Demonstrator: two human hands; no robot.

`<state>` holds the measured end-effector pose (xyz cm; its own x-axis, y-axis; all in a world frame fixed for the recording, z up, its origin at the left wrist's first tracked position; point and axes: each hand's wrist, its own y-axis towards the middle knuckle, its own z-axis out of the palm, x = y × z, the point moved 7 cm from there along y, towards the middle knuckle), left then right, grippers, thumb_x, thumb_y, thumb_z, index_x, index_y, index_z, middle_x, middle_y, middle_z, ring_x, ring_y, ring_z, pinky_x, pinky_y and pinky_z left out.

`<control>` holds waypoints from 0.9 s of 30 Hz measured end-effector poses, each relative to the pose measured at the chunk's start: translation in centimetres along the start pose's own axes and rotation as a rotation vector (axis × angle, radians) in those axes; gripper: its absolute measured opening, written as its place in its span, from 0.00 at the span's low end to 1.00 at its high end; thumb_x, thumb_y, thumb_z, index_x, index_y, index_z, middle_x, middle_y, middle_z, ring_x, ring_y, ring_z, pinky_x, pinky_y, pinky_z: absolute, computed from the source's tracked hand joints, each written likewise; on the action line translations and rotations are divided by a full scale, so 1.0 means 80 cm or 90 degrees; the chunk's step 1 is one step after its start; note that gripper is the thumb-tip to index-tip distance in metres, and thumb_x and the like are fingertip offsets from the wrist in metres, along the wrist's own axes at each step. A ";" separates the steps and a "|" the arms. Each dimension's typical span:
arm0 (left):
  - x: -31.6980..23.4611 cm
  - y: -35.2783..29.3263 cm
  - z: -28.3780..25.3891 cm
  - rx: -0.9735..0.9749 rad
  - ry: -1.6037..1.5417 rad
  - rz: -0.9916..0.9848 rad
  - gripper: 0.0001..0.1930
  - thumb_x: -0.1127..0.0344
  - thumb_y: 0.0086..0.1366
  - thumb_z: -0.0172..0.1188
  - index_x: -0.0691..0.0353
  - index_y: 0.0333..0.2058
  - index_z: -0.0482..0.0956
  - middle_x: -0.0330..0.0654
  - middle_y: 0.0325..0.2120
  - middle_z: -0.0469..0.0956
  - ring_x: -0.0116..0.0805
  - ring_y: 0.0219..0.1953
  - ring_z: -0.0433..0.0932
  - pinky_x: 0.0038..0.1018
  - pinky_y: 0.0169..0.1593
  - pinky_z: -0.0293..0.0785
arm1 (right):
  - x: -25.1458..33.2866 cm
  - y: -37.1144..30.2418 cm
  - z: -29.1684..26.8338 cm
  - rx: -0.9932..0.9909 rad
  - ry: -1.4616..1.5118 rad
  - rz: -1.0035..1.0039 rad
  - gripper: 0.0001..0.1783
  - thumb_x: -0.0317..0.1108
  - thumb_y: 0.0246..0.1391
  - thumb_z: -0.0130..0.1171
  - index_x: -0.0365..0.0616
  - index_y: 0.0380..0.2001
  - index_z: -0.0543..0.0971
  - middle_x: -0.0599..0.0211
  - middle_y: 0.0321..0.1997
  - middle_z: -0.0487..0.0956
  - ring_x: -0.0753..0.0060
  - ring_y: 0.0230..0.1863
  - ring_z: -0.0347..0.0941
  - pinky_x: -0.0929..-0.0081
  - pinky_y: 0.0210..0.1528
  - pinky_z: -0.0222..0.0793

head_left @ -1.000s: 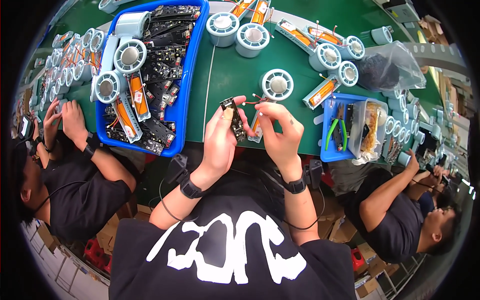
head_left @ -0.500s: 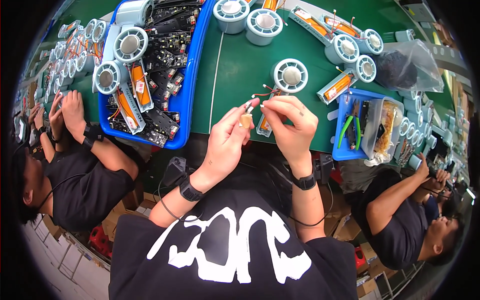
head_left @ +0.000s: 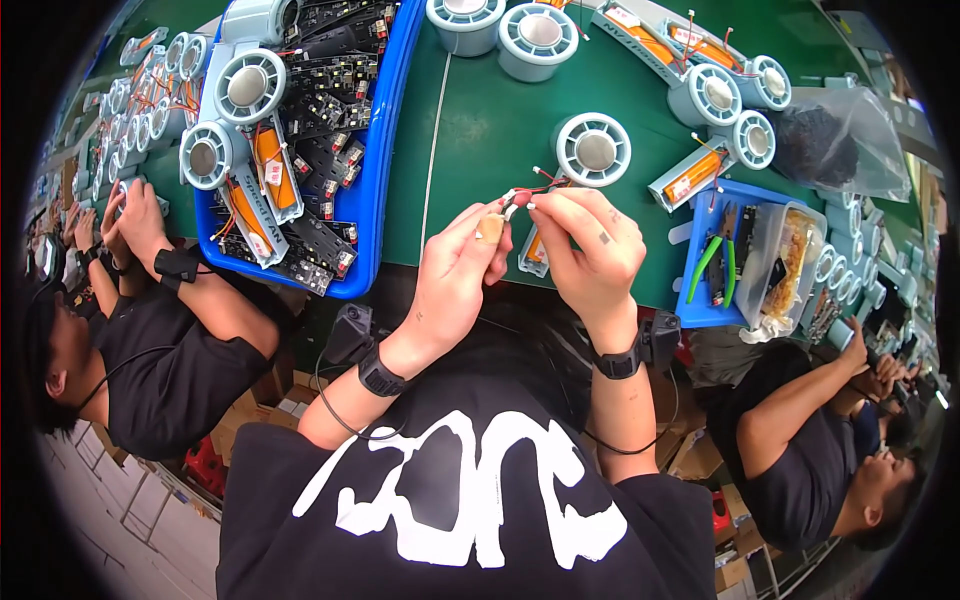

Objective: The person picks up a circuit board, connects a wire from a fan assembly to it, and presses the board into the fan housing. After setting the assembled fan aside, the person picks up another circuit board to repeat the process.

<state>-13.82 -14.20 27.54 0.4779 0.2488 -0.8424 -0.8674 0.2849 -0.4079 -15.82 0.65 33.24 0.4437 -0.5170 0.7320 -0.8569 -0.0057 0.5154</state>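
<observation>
My left hand, with a beige wrap on its thumb, pinches a small dark part with a white end. Close against it, the fingertips of my right hand are closed on a tiny white wire connector. Whether the two pieces touch or are joined, I cannot tell. Just beyond my hands lies a pale blue handheld fan with a round slotted head. Thin red wires run from it toward my fingertips. My right hand hides much of its handle, where an orange battery shows.
On the left, a blue bin holds black circuit boards and several fans. More fans lie far right. A small blue tray carries green-handled pliers and a clear box. People work on both sides.
My hands have come closer together, the right one's connector now up against the part in my left. The view has shifted slightly.
</observation>
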 end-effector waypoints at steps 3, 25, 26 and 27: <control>-0.005 0.003 0.002 -0.002 0.049 0.010 0.22 0.60 0.79 0.49 0.68 0.64 0.70 0.34 0.35 0.69 0.19 0.28 0.65 0.18 0.30 0.65 | -0.003 -0.001 0.001 0.008 0.000 -0.007 0.10 0.19 0.45 0.70 0.39 0.33 0.83 0.60 0.31 0.83 0.63 0.27 0.80 0.73 0.28 0.73; -0.015 0.005 -0.003 -0.066 0.081 0.055 0.20 0.77 0.69 0.59 0.67 0.59 0.71 0.37 0.38 0.77 0.22 0.39 0.79 0.20 0.39 0.78 | 0.002 0.004 0.004 0.102 -0.063 0.013 0.08 0.21 0.51 0.67 0.40 0.34 0.80 0.62 0.31 0.80 0.60 0.28 0.79 0.69 0.28 0.73; -0.017 0.005 -0.001 -0.069 0.128 0.074 0.20 0.76 0.70 0.59 0.67 0.59 0.71 0.39 0.39 0.78 0.22 0.37 0.79 0.18 0.37 0.75 | 0.002 0.004 0.005 0.102 -0.062 0.013 0.08 0.21 0.51 0.67 0.40 0.34 0.80 0.62 0.31 0.80 0.60 0.28 0.79 0.69 0.28 0.73; -0.019 0.005 0.001 -0.070 0.175 0.093 0.19 0.75 0.71 0.58 0.67 0.59 0.72 0.40 0.40 0.79 0.22 0.35 0.78 0.17 0.34 0.73 | 0.003 0.003 0.006 0.104 -0.062 0.009 0.08 0.22 0.50 0.67 0.41 0.34 0.80 0.63 0.31 0.80 0.60 0.28 0.79 0.68 0.28 0.73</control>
<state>-14.88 -14.34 28.68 0.3051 0.0156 -0.9522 -0.9410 0.1587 -0.2989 -16.08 0.13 33.33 0.4109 -0.5985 0.6877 -0.8976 -0.1334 0.4202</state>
